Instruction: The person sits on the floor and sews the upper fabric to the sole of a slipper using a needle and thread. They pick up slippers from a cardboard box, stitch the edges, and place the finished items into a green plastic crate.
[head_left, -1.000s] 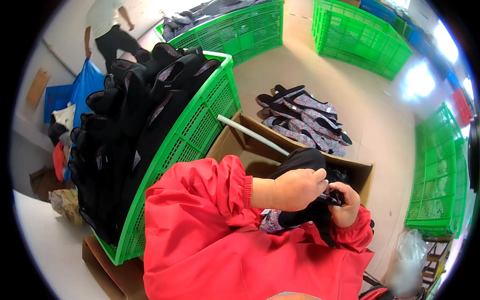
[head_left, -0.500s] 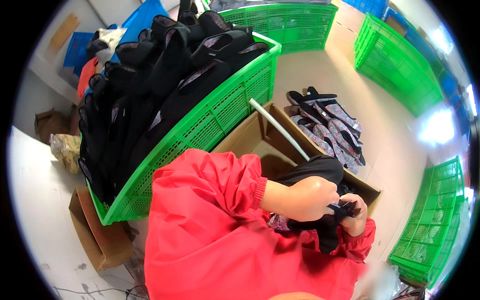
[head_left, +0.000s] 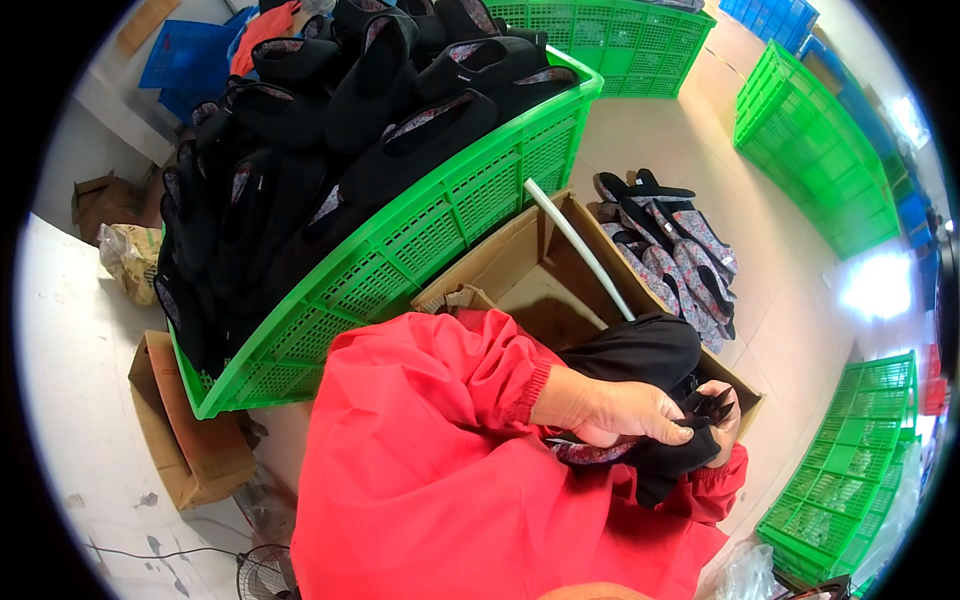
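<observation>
In my lap lies a black cloth slipper with a floral lining showing at one side. My left hand grips it, the thumb pressed on the black cloth. On the other side my right hand is closed round the slipper's end, its fingers partly hidden. A small dark, pointed piece shows between the two hands; I cannot tell whether it is part of the slipper or a tool. Both my arms wear red sleeves. Just beyond my hands, a black-clad knee rises in front of an open cardboard box.
A green crate heaped with black slippers stands at the left. A white pole leans in the box. Floral slippers lie piled on the floor. More green crates stand right; a small carton sits lower left.
My left hand has turned from a fist, so its thumb now lies along the black cloth. Both hands remain on the slipper. The view has shifted slightly.
</observation>
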